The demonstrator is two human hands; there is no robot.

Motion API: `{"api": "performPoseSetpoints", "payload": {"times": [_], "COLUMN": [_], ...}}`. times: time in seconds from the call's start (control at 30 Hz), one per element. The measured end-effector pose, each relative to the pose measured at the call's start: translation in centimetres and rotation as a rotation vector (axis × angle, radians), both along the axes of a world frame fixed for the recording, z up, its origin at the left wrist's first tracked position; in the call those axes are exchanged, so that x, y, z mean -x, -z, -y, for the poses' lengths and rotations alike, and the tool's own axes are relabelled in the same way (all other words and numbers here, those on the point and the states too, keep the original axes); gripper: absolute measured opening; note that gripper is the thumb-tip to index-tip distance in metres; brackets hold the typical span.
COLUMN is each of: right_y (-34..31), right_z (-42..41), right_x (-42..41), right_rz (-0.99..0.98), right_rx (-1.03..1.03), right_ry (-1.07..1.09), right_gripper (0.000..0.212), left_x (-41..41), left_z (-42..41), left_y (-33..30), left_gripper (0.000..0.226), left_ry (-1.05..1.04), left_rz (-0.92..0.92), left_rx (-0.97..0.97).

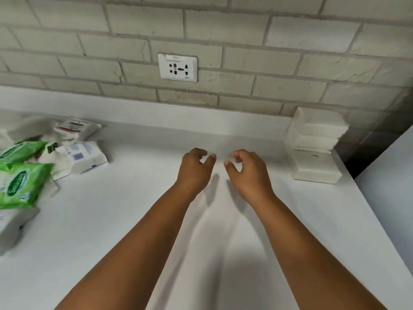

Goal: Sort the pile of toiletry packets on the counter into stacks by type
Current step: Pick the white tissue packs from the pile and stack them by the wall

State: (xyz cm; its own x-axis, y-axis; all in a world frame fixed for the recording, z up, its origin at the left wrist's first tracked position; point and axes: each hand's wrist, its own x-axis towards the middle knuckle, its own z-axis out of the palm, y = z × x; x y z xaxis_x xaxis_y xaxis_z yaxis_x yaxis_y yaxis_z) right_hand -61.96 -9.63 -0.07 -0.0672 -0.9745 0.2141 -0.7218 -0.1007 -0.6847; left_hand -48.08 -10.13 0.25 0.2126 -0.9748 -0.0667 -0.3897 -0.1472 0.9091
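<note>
Both hands, left hand [194, 168] and right hand [248, 171], hover empty with loosely curled fingers below the wall socket [177, 67]. The packet pile [33, 162] lies far left of it; a white stack [315, 144] stands right.

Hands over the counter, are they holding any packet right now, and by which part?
Nothing is held. The left hand and right hand hover loosely curled above the white counter, away from the green wipe packets.
</note>
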Motion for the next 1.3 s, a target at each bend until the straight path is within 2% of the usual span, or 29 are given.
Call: {"api": "performPoseSetpoints", "payload": {"times": [0.3, 0.73, 1.03, 1.13, 1.23, 1.3], "right_y": [-0.8, 0.0, 0.1, 0.1, 0.2, 0.4], "right_z": [-0.5, -1.0, 1.6, 3.7, 5.7, 7.0], "right_x": [-17.0, -42.3, -54.6, -58.1, -61.3, -63.4], "right_rz": [-0.080, 0.081, 0.084, 0.050, 0.026, -0.004], "right_rx": [-0.007, -0.099, -0.180, -0.186, -0.184, -0.197], "right_ry": [-0.233, -0.426, -0.545, -0.579, -0.616, -0.628], "right_gripper": [0.031, 0.023, 0.026, 0.029, 0.033, 0.037], "left_x": [-16.9, -43.0, -56.7, -59.5, -60.6, -60.5], "left_z": [-2.8, -6.2, -5.7, -5.7, -5.5, -5.3], "left_y": [-0.4, -0.3, 0.5, 1.3, 1.8, 2.1], "left_gripper": [0.038, 0.027, 0.033, 0.048, 0.085, 0.099], "left_ry": [-0.171, -0.269, -0.543, -0.618, -0.585, -0.585], "left_rz": [0.080, 0.146, 0.294, 0.402, 0.482, 0.485], "left_rx": [0.044, 0.089, 0.060, -0.014, -0.165, -0.221]}}
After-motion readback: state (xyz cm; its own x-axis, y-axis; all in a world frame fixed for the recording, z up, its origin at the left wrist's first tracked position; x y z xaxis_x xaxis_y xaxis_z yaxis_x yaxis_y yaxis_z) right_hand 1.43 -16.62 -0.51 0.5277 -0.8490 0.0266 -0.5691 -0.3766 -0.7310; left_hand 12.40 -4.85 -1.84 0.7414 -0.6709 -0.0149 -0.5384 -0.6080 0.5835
